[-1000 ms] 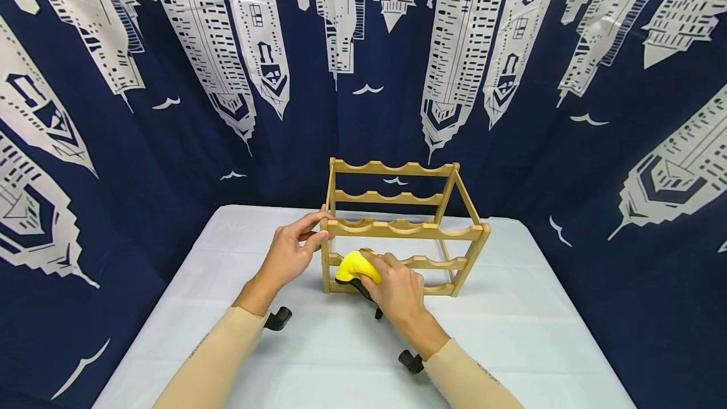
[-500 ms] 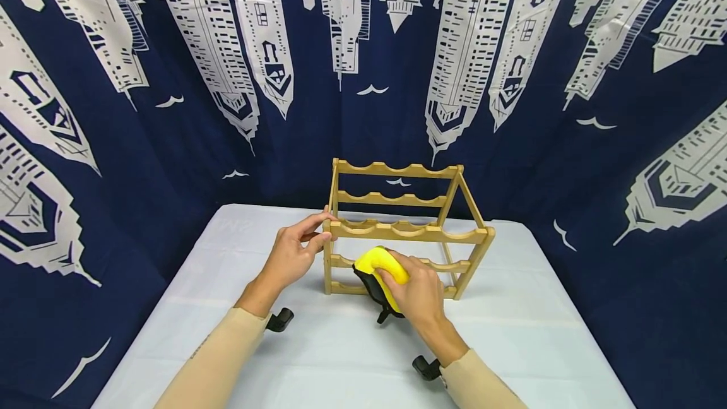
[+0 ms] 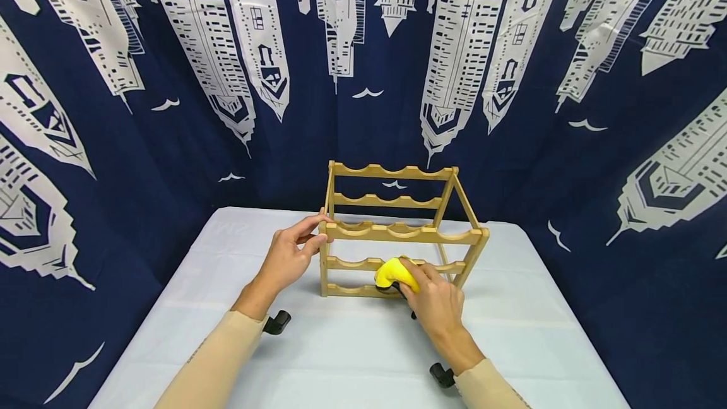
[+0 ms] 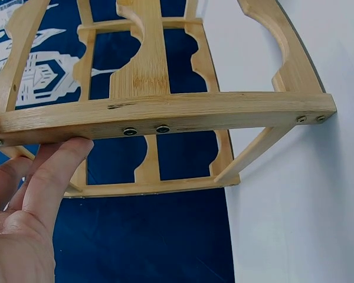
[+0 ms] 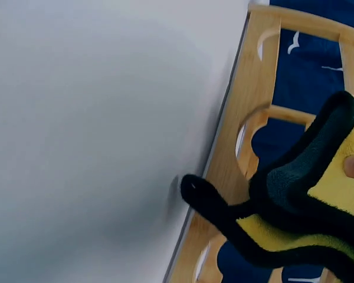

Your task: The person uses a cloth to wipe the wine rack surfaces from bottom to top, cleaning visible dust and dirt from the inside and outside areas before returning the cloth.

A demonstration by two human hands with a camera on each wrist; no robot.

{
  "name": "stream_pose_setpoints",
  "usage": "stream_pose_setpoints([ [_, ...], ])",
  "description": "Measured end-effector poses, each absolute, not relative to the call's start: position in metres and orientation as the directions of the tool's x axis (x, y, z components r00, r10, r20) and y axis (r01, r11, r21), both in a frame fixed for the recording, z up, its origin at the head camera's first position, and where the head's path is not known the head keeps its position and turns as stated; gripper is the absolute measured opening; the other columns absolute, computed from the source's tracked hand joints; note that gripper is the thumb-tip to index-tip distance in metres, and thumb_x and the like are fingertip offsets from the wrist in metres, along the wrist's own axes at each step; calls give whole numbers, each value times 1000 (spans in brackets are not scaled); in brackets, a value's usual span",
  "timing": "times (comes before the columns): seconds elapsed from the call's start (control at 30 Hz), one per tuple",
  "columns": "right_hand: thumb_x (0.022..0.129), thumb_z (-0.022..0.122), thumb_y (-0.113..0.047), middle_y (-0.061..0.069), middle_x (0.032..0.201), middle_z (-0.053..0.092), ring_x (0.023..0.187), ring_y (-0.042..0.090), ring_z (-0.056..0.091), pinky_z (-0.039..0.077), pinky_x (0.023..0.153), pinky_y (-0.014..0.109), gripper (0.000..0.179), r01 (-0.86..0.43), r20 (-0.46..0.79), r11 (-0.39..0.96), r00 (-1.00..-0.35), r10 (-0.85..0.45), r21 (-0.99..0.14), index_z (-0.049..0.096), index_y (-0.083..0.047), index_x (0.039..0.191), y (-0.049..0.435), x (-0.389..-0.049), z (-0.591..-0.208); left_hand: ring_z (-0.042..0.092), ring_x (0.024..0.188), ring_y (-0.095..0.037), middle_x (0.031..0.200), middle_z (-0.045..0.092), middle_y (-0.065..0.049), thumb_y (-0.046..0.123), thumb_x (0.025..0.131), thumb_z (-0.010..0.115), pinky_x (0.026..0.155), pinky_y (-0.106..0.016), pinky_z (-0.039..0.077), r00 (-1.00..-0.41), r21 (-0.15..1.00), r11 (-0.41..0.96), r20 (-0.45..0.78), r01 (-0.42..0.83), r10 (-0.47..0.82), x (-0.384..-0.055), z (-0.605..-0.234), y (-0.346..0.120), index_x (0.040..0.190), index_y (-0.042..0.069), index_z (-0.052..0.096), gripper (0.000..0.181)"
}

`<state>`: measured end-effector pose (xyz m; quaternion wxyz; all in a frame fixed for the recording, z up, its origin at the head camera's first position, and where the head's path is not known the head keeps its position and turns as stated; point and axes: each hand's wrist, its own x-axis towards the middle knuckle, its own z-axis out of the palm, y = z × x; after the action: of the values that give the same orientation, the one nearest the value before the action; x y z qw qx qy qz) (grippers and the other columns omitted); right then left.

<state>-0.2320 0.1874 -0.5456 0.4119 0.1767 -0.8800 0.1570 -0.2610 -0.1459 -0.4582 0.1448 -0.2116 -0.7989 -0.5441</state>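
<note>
A light wooden wine rack with scalloped rails stands on the white-covered table. At its front left post, my left hand pinches the wood near the top; in the left wrist view the fingers pass behind the post. My right hand grips a folded yellow cleaning cloth with dark edging, in front of the rack's lower rails. Seen from the right wrist, the cloth overlaps the bottom front rail, and one dark-edged corner hangs loose. Most of the right hand is outside that view.
The white tabletop stretches in front of the rack and to both sides. Behind hangs a dark blue curtain with white building prints. A black wrist mount sits by the left wrist, another by the right.
My right hand has moved rightward along the front of the rack with the cloth, which showed more of its dark side half a second ago. The left hand stays on the post.
</note>
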Motion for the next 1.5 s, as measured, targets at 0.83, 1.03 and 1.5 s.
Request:
stream_pose_setpoints([
  [0.83,87,105,-15,18,107,89,76,32,79,61,60,42,47,-362,690,772,-711,133,-522,88,-6,129,235,-232,-548,85,125,-42,168,68,-17,3,113,75,93,-34,74,-866,806,317,459,499,197,-263,-455,-143,148,13,75,37],
  [1.03,86,105,-20,16,100,87,66,29,72,52,51,39,46,-366,726,850,-687,28,-379,89,-11,128,250,-232,-548,87,120,-40,156,77,-18,1,113,73,93,-39,75,-868,806,324,462,496,180,-262,-457,-145,148,10,74,37],
  [1.5,76,107,-11,15,92,78,44,24,52,35,36,33,67,-342,768,939,-589,-253,47,83,-18,138,293,-226,-522,88,115,-38,152,78,-20,3,112,76,93,-34,75,-854,798,303,484,520,191,-265,-459,-146,144,13,76,34],
])
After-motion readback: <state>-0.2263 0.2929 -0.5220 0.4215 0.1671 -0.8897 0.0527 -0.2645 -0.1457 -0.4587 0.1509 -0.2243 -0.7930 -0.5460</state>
